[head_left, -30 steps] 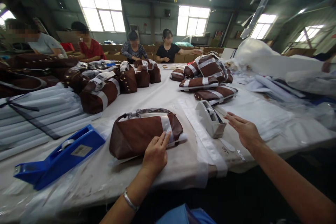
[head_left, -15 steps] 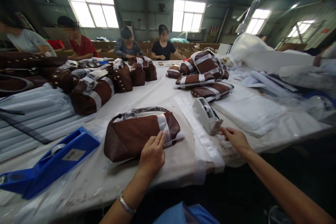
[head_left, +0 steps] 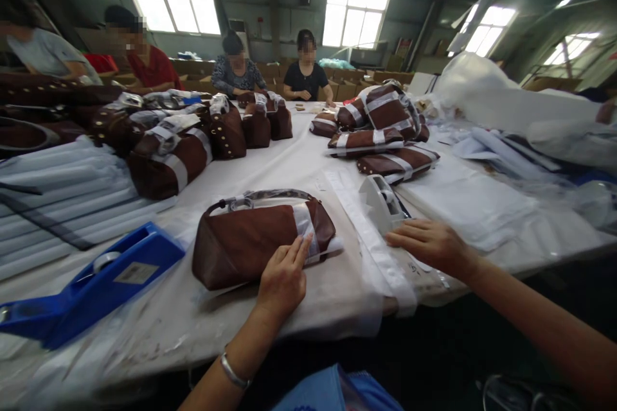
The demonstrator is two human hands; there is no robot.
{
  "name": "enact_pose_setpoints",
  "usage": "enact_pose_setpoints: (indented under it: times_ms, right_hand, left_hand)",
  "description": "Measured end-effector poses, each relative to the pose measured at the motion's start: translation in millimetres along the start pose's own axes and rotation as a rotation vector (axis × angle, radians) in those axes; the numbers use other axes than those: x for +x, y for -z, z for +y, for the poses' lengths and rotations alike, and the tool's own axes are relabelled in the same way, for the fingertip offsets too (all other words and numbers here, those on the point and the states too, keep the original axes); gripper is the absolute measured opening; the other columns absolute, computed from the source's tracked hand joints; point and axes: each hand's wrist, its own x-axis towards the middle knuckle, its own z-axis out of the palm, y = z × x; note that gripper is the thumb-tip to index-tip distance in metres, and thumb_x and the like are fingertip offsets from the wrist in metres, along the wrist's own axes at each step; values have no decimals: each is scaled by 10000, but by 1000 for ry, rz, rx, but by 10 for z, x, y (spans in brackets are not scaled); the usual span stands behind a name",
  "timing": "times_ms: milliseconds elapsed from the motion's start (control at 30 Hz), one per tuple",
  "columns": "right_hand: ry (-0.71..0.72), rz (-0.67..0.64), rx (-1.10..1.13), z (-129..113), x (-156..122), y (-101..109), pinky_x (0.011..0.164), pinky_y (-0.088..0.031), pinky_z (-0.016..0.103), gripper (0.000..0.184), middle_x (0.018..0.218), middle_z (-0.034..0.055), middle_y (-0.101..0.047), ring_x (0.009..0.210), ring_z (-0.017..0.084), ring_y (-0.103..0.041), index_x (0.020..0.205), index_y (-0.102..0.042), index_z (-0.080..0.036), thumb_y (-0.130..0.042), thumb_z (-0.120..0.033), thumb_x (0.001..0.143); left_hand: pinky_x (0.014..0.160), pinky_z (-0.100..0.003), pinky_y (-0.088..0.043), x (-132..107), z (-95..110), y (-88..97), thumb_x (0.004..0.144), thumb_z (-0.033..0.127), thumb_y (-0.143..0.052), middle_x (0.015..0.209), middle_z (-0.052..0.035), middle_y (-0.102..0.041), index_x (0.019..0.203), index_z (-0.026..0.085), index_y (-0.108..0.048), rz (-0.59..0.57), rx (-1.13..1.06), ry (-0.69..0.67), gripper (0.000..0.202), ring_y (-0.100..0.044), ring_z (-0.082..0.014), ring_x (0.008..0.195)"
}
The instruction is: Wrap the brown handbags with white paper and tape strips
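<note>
A brown handbag (head_left: pixel 245 241) lies on its side on the white table (head_left: pixel 299 170) in front of me, a white paper band round its right end. My left hand (head_left: pixel 283 277) rests on the table against the bag, fingertips pressing the band. My right hand (head_left: pixel 427 243) lies palm down with fingers stretched, just at the front end of the white tape dispenser (head_left: pixel 380 202). Whether a strip of tape is under its fingers cannot be told.
A blue tape dispenser (head_left: pixel 91 282) lies at the near left. White sheets and a clear strip (head_left: pixel 380 257) lie by the right hand. Wrapped brown bags (head_left: pixel 168 157) and another pile of wrapped bags (head_left: pixel 380 135) stand farther off. Several people (head_left: pixel 306 77) work at the far side.
My right hand came down from above the table to the front of the white dispenser and flattened there. My left hand stayed on the bag's band.
</note>
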Motion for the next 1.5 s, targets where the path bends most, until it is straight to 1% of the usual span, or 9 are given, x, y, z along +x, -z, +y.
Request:
enact_pose_setpoints:
  times_ms: [200,400,567,733,933,1100,1233,1333,1500]
  right_hand:
    - [305,-99,27,-277,1092,-319,709,-479,291,289,810,37,-729,745,182,-650,935,-755,-284,-512,-436,972]
    - [416,-204,20,-268,1996,-725,592,-395,260,237,734,-7,-724,665,157,-637,728,-732,-296,-630,-437,888]
    - [373,-411,-190,-325,2438,-769,553,-337,258,199,637,-1,-721,590,161,-628,665,-750,-303,-749,-472,770]
    - [350,-564,-357,-447,2659,-697,589,-361,270,410,737,78,-752,690,215,-679,771,-784,-240,-703,-642,753]
    - [48,-522,-176,-124,2821,-720,648,-426,264,329,778,24,-765,751,214,-686,770,-781,-273,-841,-561,623]
    - [-160,-182,-154,-38,2623,-704,831,-504,351,314,1160,134,-726,1029,273,-681,1153,-725,-193,-558,-369,953]
    - [-66,4,-50,-475,2134,-1063,1036,-463,316,389,1389,67,-611,1233,195,-593,1351,-598,-240,-423,-356,1024]
    - [107,122,139,-716,1817,-1449,1157,-373,467,433,1469,73,-537,1365,247,-482,1426,-529,-232,-444,-320,1011]
    - [113,129,167,-703,1695,-1678,1194,-312,519,500,1557,57,-410,1438,264,-379,1498,-429,-256,-452,-374,1012]
  left_hand:
    - [1048,-367,-466,3,25,18,741,61,-526,1487,-51,-512,1555,190,-295,-19,-27,38,856,-540,-241,1102]
    - [1042,-379,-468,-4,32,-2,747,89,-536,1480,-65,-518,1542,168,-321,-16,-29,55,828,-539,-252,1090]
    - [1060,-382,-452,-7,35,-33,745,104,-543,1496,-57,-500,1535,171,-336,-40,-53,74,820,-523,-257,1100]
    - [1093,-380,-423,14,60,4,731,103,-536,1515,-48,-477,1532,166,-343,-95,-62,102,826,-506,-251,1132]
    - [1092,-392,-429,8,63,12,729,106,-525,1517,-47,-477,1528,155,-357,-96,-51,102,818,-507,-257,1128]
    - [1095,-402,-435,-4,48,-2,708,96,-525,1520,-45,-475,1525,153,-366,-72,-69,88,834,-511,-261,1136]
    - [1080,-401,-458,-42,36,-60,703,92,-529,1506,-44,-494,1513,155,-389,-30,-96,84,825,-529,-264,1132]
    - [1087,-395,-462,-70,-37,-81,725,111,-556,1465,-25,-542,1455,202,-482,21,-113,40,739,-545,-262,1168]
    - [1033,-343,-505,-129,-447,260,813,171,-615,1470,14,-539,1417,297,-503,-44,20,-160,628,-579,-203,1225]
